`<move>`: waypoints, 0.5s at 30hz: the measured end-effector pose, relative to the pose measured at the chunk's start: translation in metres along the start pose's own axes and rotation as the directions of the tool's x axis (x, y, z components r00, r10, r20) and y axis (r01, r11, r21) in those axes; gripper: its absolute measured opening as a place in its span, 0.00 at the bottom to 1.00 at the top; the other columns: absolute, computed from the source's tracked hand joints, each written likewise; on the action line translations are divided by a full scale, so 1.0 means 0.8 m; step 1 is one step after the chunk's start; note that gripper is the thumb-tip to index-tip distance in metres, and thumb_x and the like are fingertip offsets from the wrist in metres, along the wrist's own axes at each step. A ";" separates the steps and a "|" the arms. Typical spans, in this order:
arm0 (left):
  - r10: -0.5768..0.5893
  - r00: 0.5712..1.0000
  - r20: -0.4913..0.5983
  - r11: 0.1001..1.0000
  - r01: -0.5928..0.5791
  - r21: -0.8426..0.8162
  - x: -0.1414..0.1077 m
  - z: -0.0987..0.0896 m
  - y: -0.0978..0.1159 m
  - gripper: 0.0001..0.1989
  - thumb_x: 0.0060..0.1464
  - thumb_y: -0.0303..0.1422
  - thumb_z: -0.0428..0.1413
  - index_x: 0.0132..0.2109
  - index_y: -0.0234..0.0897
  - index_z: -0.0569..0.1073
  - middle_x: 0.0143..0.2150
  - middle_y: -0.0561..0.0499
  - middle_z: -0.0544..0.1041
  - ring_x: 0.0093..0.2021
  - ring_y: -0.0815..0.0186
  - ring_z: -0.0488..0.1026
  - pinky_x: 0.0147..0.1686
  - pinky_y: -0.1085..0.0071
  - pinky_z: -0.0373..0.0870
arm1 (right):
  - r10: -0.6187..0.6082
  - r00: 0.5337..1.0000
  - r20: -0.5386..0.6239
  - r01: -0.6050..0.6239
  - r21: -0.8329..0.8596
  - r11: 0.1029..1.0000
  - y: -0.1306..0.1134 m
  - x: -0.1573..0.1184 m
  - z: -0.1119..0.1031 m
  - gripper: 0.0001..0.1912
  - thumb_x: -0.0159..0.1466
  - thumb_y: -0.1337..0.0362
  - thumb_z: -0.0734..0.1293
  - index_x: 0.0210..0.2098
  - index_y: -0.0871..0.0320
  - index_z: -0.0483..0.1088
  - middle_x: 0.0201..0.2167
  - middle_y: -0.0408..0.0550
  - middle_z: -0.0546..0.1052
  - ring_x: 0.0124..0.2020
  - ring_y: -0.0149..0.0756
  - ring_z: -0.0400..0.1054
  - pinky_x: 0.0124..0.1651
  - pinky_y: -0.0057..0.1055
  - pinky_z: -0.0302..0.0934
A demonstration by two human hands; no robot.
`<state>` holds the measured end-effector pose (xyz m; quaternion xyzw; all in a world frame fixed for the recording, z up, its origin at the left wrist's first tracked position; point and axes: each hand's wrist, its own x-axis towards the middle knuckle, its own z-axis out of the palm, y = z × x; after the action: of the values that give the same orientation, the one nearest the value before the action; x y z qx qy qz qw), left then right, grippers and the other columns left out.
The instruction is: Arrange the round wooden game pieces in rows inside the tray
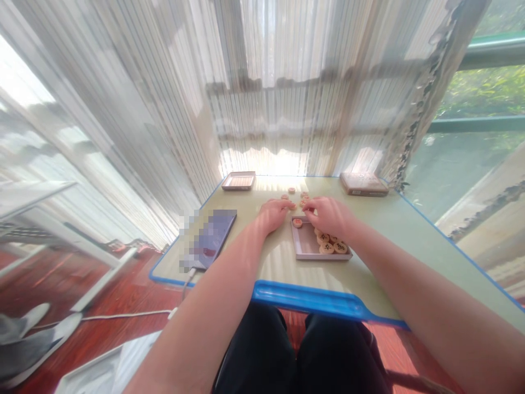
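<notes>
My left hand (274, 214) reaches over the table, its fingertips closed at a round wooden xiangqi piece (292, 206). My right hand (330, 216) is bent over the far edge of an open shallow box (302, 255), thumb and fingers pinched at another xiangqi piece (304, 207). Several loose pieces lie just beyond both hands, among them one piece (291, 190) farther off. Inside the box, a red-marked piece (297, 223) sits in the far left corner. Several black-marked pieces (327, 248) lie at its right side, partly hidden under my right hand.
A tablet (217, 235) with a cable lies at the table's left. At the back stand an empty box lid (238, 181) on the left and a closed flat box (363, 184) on the right. A blue tray edge (307, 296) runs along the front; curtains hang behind.
</notes>
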<state>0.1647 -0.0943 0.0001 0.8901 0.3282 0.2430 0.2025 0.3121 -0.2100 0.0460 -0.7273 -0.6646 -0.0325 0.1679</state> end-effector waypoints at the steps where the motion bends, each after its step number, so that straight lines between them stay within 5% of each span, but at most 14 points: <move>1: -0.007 1.000 -0.006 1.000 0.007 0.002 0.001 0.000 0.000 0.20 0.55 0.24 0.47 0.48 0.42 0.79 0.51 0.54 0.79 0.55 0.62 0.71 0.61 0.66 0.63 | 0.007 1.000 -0.006 -0.006 0.022 1.000 0.001 0.001 0.000 0.15 0.61 0.64 0.60 0.39 0.55 0.79 0.41 0.49 0.80 0.41 0.42 0.72 0.39 0.31 0.62; 6: -0.052 0.998 -0.030 0.998 0.053 0.022 0.006 0.002 -0.003 0.21 0.55 0.23 0.45 0.47 0.37 0.79 0.52 0.50 0.78 0.55 0.62 0.72 0.60 0.67 0.63 | 0.075 0.997 0.015 -0.076 0.199 0.977 0.012 0.025 0.004 0.15 0.62 0.64 0.62 0.42 0.58 0.78 0.43 0.49 0.80 0.43 0.39 0.72 0.46 0.30 0.62; 10: -0.060 0.997 -0.041 0.998 0.061 0.026 0.007 0.000 -0.001 0.21 0.53 0.21 0.46 0.46 0.37 0.79 0.51 0.49 0.79 0.54 0.63 0.73 0.58 0.69 0.64 | 0.137 0.982 0.127 -0.157 0.170 0.973 0.027 0.068 0.009 0.17 0.60 0.64 0.62 0.46 0.58 0.76 0.43 0.49 0.80 0.43 0.39 0.72 0.44 0.29 0.63; 15: -0.035 0.998 -0.053 0.998 0.038 0.052 0.005 0.000 0.003 0.21 0.53 0.21 0.46 0.46 0.36 0.79 0.51 0.48 0.78 0.53 0.62 0.72 0.57 0.68 0.65 | -0.016 0.986 0.169 0.025 -0.051 0.998 0.044 0.123 0.032 0.23 0.60 0.65 0.62 0.54 0.57 0.72 0.52 0.52 0.76 0.49 0.43 0.70 0.51 0.34 0.61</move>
<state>0.1682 -0.0933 0.0027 0.8823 0.3558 0.2536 0.1748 0.3534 -0.1110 0.0414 -0.7248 -0.6828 0.0095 0.0914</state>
